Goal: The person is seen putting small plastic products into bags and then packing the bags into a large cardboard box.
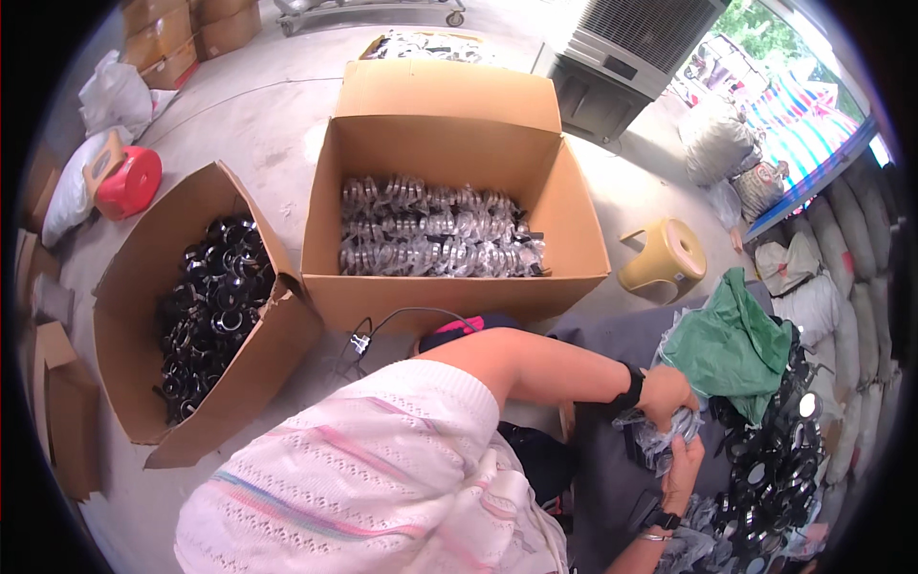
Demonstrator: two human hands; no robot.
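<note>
The person's left hand (pixel 666 394) reaches across the body from the left and closes its fingers over the top of a small clear crinkled plastic bag (pixel 660 442) that seems to hold a dark round part, while the right hand (pixel 681 471) comes up from below, fingers curled around the lower end of the same bag; the two hands meet on it, a grip that suits steadying a slippery packet at both ends. The bag sits low on the right, over a dark grey cloth (pixel 612 478) spread on the lap or floor, just beside a heap of loose black ring-shaped parts (pixel 779 469) that lies within easy reach of the right hand. A crumpled green plastic sheet (pixel 732 349) rests on top of that heap, touching it. Ahead stands a large open brown cardboard box (pixel 449 287) with rows of clear-bagged parts packed side by side, likely placed there so that finished packets can be laid in neatly. To the left a second brown cardboard box (pixel 143 316) lies tipped on its side, full of loose black rings. A yellow plastic stool (pixel 666 256) stands right of the big box, and a red plastic stool (pixel 129 182) sits far left.
</note>
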